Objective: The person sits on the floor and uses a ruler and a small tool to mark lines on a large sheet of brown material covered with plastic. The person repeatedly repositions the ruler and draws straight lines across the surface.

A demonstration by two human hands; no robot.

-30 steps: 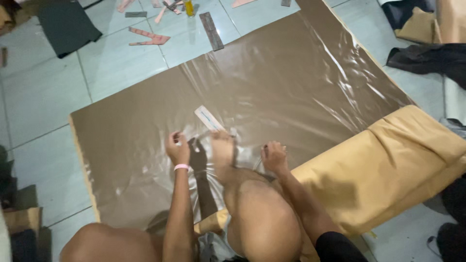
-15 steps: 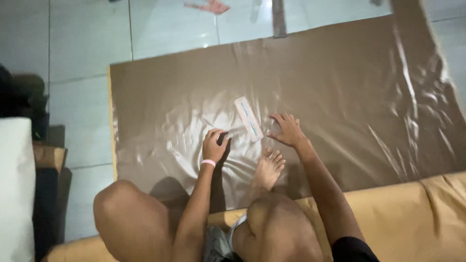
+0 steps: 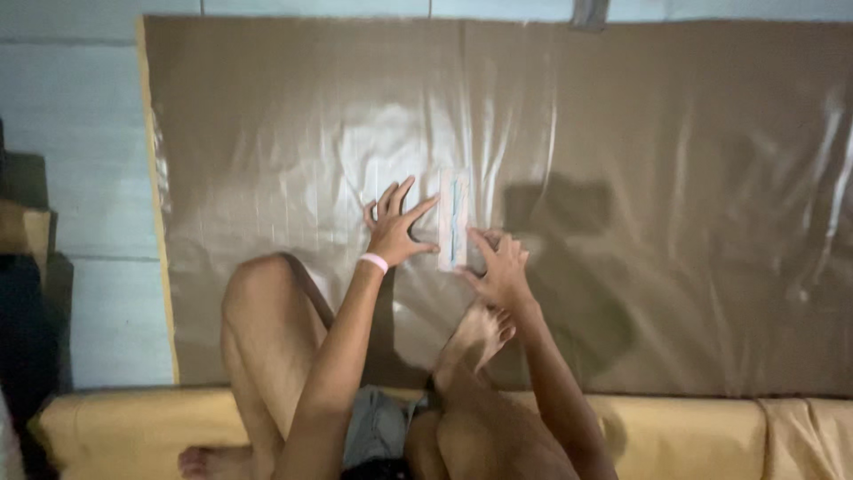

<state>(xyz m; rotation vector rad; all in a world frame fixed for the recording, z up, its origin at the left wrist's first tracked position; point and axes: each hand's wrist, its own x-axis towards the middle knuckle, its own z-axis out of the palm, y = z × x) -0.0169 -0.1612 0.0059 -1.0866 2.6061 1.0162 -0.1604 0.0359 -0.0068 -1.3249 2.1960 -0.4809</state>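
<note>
A large brown glossy sheet [image 3: 622, 133] lies flat on the tiled floor. On it rests a small pale rectangular template [image 3: 453, 218], standing lengthwise away from me. My left hand [image 3: 395, 227] is spread with fingers apart, pressing the sheet just left of the template. My right hand [image 3: 499, 267] is curled at the template's near right corner, fingertips touching it; whether it holds a small tool I cannot tell. My bare foot [image 3: 475, 336] rests on the sheet below the hands. A pink band circles my left wrist.
Pale floor tiles [image 3: 89, 133] show at the left and top. A tan cushion or folded fabric [image 3: 693, 436] runs along the near edge under my legs. Dark objects [image 3: 22, 338] stand at the far left. A grey strip [image 3: 588, 13] lies at the top edge.
The view has swung so the sheet now lies square across it. The template now points straight away from me. My left hand has opened flat beside it; my right hand moved to its near corner.
</note>
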